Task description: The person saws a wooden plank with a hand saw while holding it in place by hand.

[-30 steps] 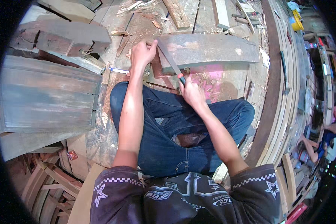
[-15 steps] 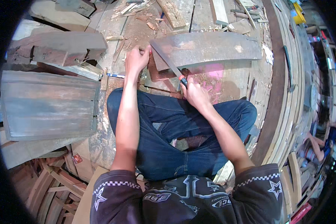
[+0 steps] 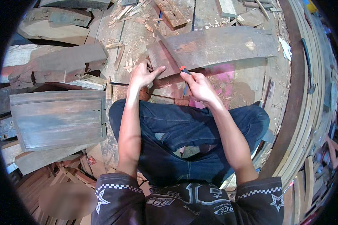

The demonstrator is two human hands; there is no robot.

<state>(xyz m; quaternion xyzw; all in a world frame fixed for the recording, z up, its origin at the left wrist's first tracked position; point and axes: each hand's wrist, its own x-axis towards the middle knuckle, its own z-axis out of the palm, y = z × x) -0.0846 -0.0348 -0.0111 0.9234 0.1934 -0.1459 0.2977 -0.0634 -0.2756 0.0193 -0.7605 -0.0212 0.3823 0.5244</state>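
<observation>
A long, slightly curved wooden board [image 3: 221, 43] lies across in front of me, its left end closest to my left hand. My right hand [image 3: 199, 85] is closed round the black and orange handle of a flat file [image 3: 168, 49]. The file's narrow grey blade points away and to the left, lying over the board's left part. My left hand [image 3: 142, 76] is at the board's near left corner. Its thumb stretches over the wood and the other fingers curl at the end. The fingertips are partly hidden.
On the left lie a grey wooden panel [image 3: 60, 120] and several rough timber pieces [image 3: 60, 62]. Wood chips [image 3: 129, 13] and a notched block [image 3: 171, 14] are beyond the board. A dark beam [image 3: 294, 86] runs along the right, with a black bar [image 3: 308, 63] on the planks beside it.
The left hand has gone from a closed fist beside the board's end to its near corner, thumb out. The right hand has shifted slightly right, still holding the file. The view has shifted.
</observation>
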